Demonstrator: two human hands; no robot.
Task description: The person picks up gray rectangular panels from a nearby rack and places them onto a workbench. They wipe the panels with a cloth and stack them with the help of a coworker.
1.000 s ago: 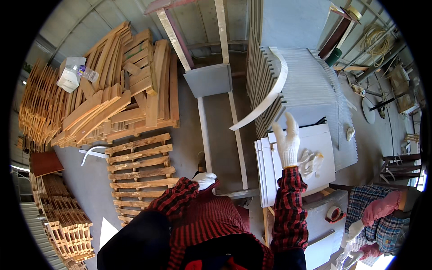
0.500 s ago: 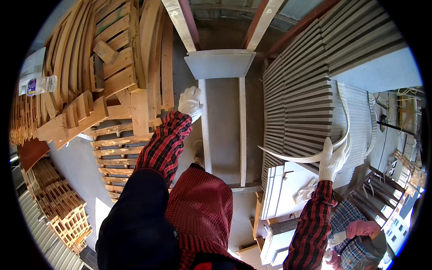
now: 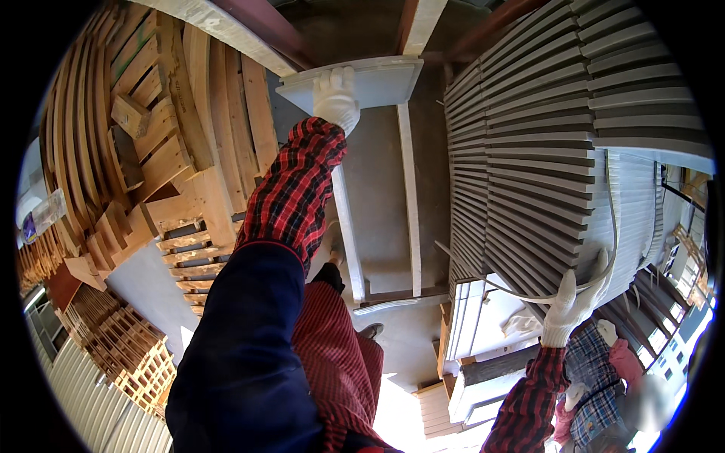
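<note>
My left hand (image 3: 337, 97), in a white glove, rests on the grey top edge of a painted frame piece (image 3: 377, 83) that stands upright in front of me. My right hand (image 3: 572, 300), also gloved, grips a thin curved white-grey slat (image 3: 610, 226) that arcs up across a large stack of grey curved slats (image 3: 544, 151). Red plaid sleeves cover both my arms.
Piles of bare curved wooden parts (image 3: 174, 143) lie at the left, with slatted wooden frames (image 3: 121, 340) below them. White panels (image 3: 483, 317) sit under the grey stack. Another person in plaid (image 3: 604, 377) is at the lower right. A plastic bottle (image 3: 41, 215) lies far left.
My view has tipped closer to the frame and the grey stack. My left hand moved up onto the frame's top edge. My right hand still holds the curved slat, now lower against the stack.
</note>
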